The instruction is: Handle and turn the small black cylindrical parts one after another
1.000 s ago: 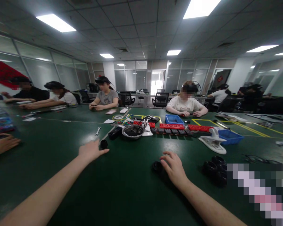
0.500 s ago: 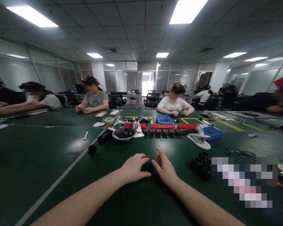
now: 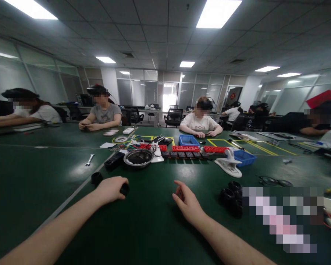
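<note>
My left hand [image 3: 112, 189] is closed around a small black round part [image 3: 124, 189], most of which the fingers hide. Just left of that hand, a similar black cup-shaped part [image 3: 96, 178] rests on the green table [image 3: 154, 228]. Over the middle of the table, my right hand [image 3: 187, 202] has its fingers apart and nothing in them. Farther right stands a cluster of several black round parts [image 3: 231, 198], beside a pixelated patch.
A round metal dish [image 3: 138, 158], a white clip stand [image 3: 228, 163], red power strips [image 3: 185, 148] and blue bins [image 3: 189, 140] stand beyond my hands. A wrench [image 3: 89, 160] lies at left, eyeglasses [image 3: 276, 181] at right. Other people sit around the table.
My left hand has moved left with the black round part, away from my right hand and towards the other black part. My right hand stays near the middle, fingers apart. The view has shifted slightly.
</note>
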The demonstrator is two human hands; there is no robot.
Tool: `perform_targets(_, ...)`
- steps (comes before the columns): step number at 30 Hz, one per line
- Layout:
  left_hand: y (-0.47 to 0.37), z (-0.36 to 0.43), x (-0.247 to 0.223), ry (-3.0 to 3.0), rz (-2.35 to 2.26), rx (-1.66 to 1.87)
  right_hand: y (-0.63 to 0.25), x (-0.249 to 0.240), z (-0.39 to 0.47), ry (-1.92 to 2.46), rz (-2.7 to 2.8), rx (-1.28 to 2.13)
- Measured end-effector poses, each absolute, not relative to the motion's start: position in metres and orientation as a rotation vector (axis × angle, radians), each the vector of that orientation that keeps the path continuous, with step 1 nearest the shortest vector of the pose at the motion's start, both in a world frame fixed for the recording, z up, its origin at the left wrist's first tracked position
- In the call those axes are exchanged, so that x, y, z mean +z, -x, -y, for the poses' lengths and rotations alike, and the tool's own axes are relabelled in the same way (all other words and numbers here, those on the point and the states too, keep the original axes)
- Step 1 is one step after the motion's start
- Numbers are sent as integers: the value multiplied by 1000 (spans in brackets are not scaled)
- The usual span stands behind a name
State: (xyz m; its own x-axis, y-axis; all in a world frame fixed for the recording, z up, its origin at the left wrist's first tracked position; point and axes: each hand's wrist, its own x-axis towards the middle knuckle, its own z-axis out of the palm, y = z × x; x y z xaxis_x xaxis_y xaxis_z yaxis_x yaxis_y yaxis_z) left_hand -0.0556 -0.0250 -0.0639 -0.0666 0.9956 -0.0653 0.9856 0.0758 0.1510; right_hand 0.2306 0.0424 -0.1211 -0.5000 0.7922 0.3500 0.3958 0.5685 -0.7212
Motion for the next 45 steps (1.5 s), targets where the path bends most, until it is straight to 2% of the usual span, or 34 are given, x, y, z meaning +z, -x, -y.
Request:
perform_targets(4, 105, 35, -43, -1968, -2191, 202, -230, -116, -43, 889, 2239, 642)
perform_targets(8, 151, 40, -21, -1772, -2188, 916, -229, -116, -45, 921, 2304, 672)
perform_targets(10, 171, 42, -21, -1670, -2307, 1058, -228, -117, -45, 972, 2269, 724)
perform_targets(18, 195, 42, -51, -1677, -2285, 861, -224, -121, -46, 1026, 2162, 804)
perform_targets(34, 187, 38, -63, -1785, -2259, 655, -225, -122, -46, 1037, 2285, 758)
perform_targets(45, 181, 35, -71, -1795, -2444, 497, -224, -120, -44, 1013, 2321, 712)
